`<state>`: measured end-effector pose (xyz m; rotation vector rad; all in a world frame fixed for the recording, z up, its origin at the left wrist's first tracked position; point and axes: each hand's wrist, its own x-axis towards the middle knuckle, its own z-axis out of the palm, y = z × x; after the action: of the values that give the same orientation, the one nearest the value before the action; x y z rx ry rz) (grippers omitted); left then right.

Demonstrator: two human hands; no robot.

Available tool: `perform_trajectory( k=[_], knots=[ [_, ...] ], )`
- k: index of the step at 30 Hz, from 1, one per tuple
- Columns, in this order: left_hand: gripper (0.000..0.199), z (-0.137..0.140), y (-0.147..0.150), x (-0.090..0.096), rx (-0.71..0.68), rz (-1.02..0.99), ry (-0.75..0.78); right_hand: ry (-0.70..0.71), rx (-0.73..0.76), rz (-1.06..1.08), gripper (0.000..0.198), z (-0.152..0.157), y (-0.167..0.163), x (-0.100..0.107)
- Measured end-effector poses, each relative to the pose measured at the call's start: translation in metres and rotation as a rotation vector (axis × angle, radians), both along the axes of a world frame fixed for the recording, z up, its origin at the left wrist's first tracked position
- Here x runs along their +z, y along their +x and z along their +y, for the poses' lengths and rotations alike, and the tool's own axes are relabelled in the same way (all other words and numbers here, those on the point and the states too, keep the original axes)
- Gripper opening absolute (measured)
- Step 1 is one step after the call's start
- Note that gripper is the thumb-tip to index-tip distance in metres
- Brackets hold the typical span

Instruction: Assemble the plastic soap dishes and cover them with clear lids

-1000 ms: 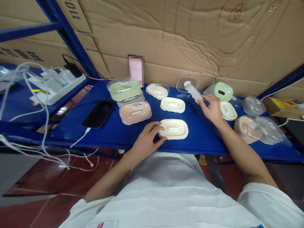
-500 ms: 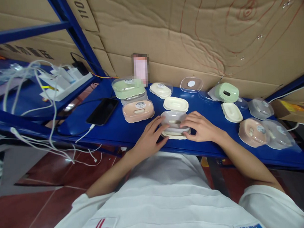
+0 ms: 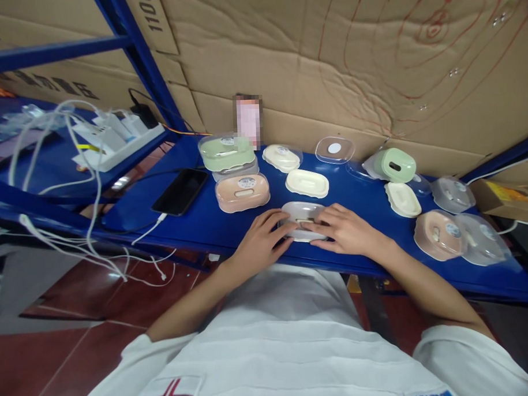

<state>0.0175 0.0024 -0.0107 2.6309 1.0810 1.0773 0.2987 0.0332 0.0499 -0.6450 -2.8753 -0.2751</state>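
Note:
A small grey, rounded plastic box (image 3: pixel 299 209) with a slot in its top sits near the front edge of the blue table, directly in front of me. Its pale base shows as a thin rim under it. My left hand (image 3: pixel 265 238) holds the left end, fingers bent over the top and thumb low at the front. From the right, my right hand (image 3: pixel 345 230) grips the other end, its fingertips on the top by the slot. Just behind lies a cream oval tray (image 3: pixel 307 184). To the left stands a pink box (image 3: pixel 243 193) with a clear cover and a label.
A green box (image 3: pixel 228 152) sits on a grey one at the back left. Beside them are a black phone (image 3: pixel 180 191) on a white cable and a propped, blurred screen (image 3: pixel 248 120). Rightward lie a green box (image 3: pixel 397 164), cream tray (image 3: pixel 402 199) and pink box (image 3: pixel 438 234).
The grey part was raised and tilted over the pale base; now it sits down flat on it, slot facing up. Both hands have come down with it, and the right fingers have moved over its top.

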Motion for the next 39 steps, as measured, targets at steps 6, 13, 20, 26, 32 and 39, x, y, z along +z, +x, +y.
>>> perform_trajectory(
  k=[6, 13, 20, 26, 32, 39],
  knots=[
    [0.026, -0.001, 0.000, 0.001, 0.008, 0.012, -0.033, -0.056, -0.036, 0.132, 0.040, 0.018, 0.004, -0.004],
    [0.025, -0.001, -0.001, 0.002, -0.015, -0.009, -0.032, 0.132, -0.593, 0.315, 0.063, 0.140, 0.039, 0.018],
    [0.025, -0.001, -0.002, 0.000, -0.023, -0.006, -0.026, 0.162, -0.803, 0.248, 0.061, 0.166, 0.050, -0.002],
    [0.024, -0.001, -0.001, 0.002, -0.019, -0.005, -0.025, 0.205, -0.793, 0.268, 0.074, 0.171, 0.055, 0.004],
    [0.026, -0.001, -0.001, 0.001, -0.040, -0.015, -0.059, 0.153, -0.899, 0.302, 0.047, 0.176, 0.056, 0.003],
    [0.025, -0.001, -0.001, 0.003, -0.042, -0.021, -0.041, 0.020, -0.656, 0.249, 0.039, 0.120, 0.059, -0.025]
  ],
)
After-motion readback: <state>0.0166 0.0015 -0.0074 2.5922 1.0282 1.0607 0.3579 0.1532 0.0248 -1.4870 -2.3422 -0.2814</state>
